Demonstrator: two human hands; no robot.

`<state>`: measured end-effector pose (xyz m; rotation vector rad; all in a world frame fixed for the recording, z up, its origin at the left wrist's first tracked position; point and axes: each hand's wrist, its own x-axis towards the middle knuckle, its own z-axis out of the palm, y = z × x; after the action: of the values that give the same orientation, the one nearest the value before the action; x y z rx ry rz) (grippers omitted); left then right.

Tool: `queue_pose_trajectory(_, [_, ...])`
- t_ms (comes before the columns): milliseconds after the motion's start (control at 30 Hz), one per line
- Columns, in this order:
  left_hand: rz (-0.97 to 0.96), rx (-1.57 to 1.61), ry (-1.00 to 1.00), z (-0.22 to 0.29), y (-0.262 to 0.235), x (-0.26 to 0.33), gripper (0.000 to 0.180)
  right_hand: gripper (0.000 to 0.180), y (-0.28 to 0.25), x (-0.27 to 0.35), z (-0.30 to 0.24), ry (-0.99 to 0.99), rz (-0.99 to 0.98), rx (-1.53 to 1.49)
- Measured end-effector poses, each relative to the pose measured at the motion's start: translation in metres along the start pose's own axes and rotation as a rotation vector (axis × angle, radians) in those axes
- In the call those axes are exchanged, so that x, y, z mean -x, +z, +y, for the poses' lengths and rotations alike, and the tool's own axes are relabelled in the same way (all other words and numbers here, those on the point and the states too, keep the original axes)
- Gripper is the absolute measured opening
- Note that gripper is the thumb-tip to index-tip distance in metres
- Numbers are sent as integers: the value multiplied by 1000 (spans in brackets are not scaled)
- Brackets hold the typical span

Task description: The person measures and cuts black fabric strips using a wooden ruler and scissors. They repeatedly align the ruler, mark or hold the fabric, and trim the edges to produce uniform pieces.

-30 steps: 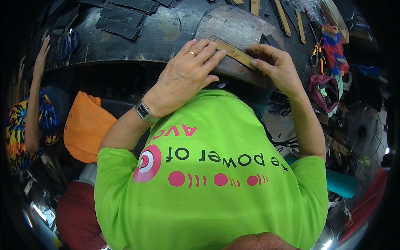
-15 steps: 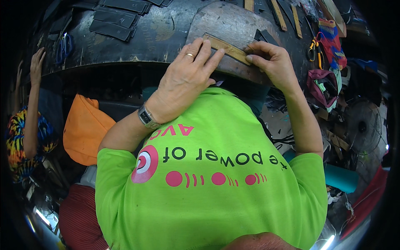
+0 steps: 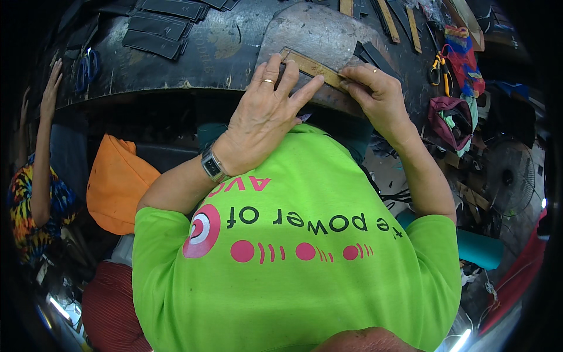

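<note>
Marking step judged underway: ruler pinned flat by spread left hand; right hand pinched at ruler's 3 o'clock end, contents hidden. Steady pressure needed next.

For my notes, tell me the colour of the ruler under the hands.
The ruler is light brown, like wood, pressed down by the left hand and right hand; head view.

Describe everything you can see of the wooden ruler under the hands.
The wooden ruler is a flat, tan, worn strip lying diagonally on a grey board at the dark workbench's near edge. The left hand presses fingers across its middle; the right hand pinches its lower right end. Its upper left end shows bare.
</note>
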<state>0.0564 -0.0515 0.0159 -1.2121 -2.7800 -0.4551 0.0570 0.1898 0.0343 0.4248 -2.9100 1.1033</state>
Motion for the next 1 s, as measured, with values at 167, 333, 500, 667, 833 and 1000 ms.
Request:
queue_pose_trajectory(167, [3,-23,18,-1,0,0,87,16,-7,-4,4,-8,-6,41])
queue_pose_trajectory(333, [11,-43,22,0,2,0,87,23,-30,-25,3,-97,282,-103])
queue_pose_trajectory(500, [-17,-143,33,1,6,0,86,25,-29,-28,-10,152,131,-654])
queue_pose_trajectory(667, [-11,-137,19,1,7,4,83,20,12,-35,-18,29,67,-839])
queue_pose_trajectory(833, [-28,-180,19,1,8,4,80,17,33,-39,-23,25,94,-763])
queue_pose_trajectory(1000, [2,-137,7,1,9,4,76,12,38,-42,-24,36,127,-669])
